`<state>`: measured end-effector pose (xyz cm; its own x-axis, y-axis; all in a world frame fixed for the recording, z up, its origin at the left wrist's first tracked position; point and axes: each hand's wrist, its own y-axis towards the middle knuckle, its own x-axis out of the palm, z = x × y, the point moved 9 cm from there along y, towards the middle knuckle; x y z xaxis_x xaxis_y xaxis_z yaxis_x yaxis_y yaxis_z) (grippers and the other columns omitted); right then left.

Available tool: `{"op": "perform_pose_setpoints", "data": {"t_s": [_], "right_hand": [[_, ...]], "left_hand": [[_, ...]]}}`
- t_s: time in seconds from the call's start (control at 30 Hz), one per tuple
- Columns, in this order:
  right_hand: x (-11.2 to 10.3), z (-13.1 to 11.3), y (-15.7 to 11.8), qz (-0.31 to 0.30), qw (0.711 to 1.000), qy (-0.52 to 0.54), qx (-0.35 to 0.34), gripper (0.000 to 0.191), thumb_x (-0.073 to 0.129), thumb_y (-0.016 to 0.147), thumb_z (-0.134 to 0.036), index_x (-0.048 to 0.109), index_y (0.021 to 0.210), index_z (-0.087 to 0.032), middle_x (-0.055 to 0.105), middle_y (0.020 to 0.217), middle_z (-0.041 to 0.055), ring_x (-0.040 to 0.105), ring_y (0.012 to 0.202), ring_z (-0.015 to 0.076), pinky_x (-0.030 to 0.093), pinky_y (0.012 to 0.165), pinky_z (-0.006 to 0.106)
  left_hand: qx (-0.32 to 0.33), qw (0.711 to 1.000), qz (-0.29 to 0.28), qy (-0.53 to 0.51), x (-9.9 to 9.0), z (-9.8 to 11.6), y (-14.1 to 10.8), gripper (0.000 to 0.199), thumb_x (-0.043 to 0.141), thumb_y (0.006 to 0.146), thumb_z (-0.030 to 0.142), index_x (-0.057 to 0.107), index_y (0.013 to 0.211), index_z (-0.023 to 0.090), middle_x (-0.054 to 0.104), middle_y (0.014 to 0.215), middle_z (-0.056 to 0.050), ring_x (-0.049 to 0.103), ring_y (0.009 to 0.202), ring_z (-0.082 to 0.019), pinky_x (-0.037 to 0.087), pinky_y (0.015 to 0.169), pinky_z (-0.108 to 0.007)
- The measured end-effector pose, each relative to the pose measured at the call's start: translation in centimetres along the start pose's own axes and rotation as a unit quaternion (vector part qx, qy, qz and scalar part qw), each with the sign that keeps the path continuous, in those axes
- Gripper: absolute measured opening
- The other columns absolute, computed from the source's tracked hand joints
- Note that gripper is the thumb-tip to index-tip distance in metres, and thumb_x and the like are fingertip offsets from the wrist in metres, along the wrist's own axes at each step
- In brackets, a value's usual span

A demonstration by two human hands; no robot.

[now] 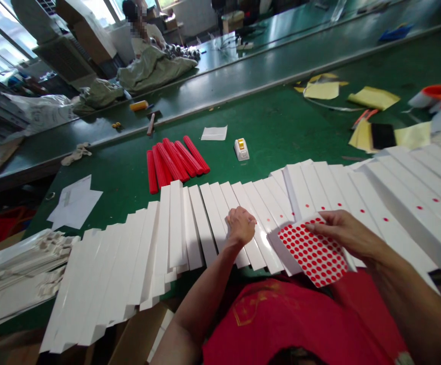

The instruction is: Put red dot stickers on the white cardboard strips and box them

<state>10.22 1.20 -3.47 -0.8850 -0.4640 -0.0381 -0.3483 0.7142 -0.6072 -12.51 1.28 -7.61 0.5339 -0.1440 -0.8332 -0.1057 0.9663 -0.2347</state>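
A sheet of round red stickers is pinched between the thumb and fingers of my right hand, tilted over the near ends of the boxes. My left hand rests against one of the long white boxes in the middle of the row, its fingers curled in and pressed together. Whatever its fingertips hold, if anything, is hidden. Several boxes to the right of it each carry a single red dot. Boxes to its left show plain white tops.
Red ribbed tubes lie behind the row, near a white tape dispenser and a paper slip. Yellow papers and a black phone-like object are at the right. Flat white cartons lie left. Across the bench sits another person.
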Motion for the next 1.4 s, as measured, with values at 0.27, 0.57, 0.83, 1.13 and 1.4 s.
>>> {"op": "perform_pose_setpoints", "data": {"t_s": [0.27,0.57,0.83,1.13,1.4], "right_hand": [[0.8,-0.1,0.1,-0.002,1.0,0.005,-0.011,0.043,0.081,0.061,-0.049,0.055,0.064,-0.016,0.052,0.048,-0.0034,0.043,0.04,0.0073,0.027,0.04,0.019],[2.5,-0.9,0.6,-0.029,0.999,0.024,-0.019,0.034,0.082,0.062,-0.042,0.062,0.069,-0.015,0.061,0.057,0.0002,0.051,0.047,0.0101,0.034,0.044,0.02],[3.4,-0.9,1.0,-0.033,0.999,-0.005,-0.013,0.036,0.08,0.063,-0.045,0.06,0.07,-0.015,0.06,0.055,-0.0001,0.049,0.045,0.0104,0.031,0.042,0.02],[4.7,-0.7,2.0,-0.053,0.998,-0.013,-0.015,0.032,0.076,0.066,-0.043,0.06,0.071,-0.015,0.059,0.054,-0.0017,0.047,0.043,0.0091,0.029,0.042,0.019],[4.8,-1.3,1.6,-0.042,0.999,-0.019,-0.005,0.036,0.08,0.06,-0.044,0.058,0.066,-0.016,0.055,0.049,-0.002,0.044,0.04,0.0083,0.028,0.039,0.02]], "left_hand": [[0.0,0.998,0.031,0.051,1.4,0.1,-0.1,0.013,0.055,0.085,0.025,0.066,0.079,0.021,0.059,0.108,-0.005,0.045,0.106,-0.024,0.037,0.085,-0.04],[-0.015,0.99,0.134,0.04,0.2,-0.2,-1.6,0.024,0.068,0.081,0.033,0.064,0.103,0.024,0.059,0.11,-0.005,0.047,0.108,-0.024,0.035,0.09,-0.041],[0.088,0.966,0.031,-0.241,-1.5,2.3,-2.8,0.015,0.063,0.084,0.035,0.074,0.085,0.024,0.065,0.086,-0.001,0.059,0.085,-0.015,0.044,0.084,-0.029],[0.082,0.934,0.016,-0.346,-1.9,2.5,-3.1,0.006,0.067,0.076,0.02,0.07,0.073,0.016,0.064,0.081,-0.002,0.059,0.08,-0.013,0.046,0.079,-0.025],[-0.051,0.974,0.041,-0.219,-2.1,-5.5,-0.5,0.01,0.065,0.076,0.024,0.072,0.075,0.018,0.065,0.084,-0.001,0.06,0.082,-0.014,0.047,0.08,-0.027]]}}
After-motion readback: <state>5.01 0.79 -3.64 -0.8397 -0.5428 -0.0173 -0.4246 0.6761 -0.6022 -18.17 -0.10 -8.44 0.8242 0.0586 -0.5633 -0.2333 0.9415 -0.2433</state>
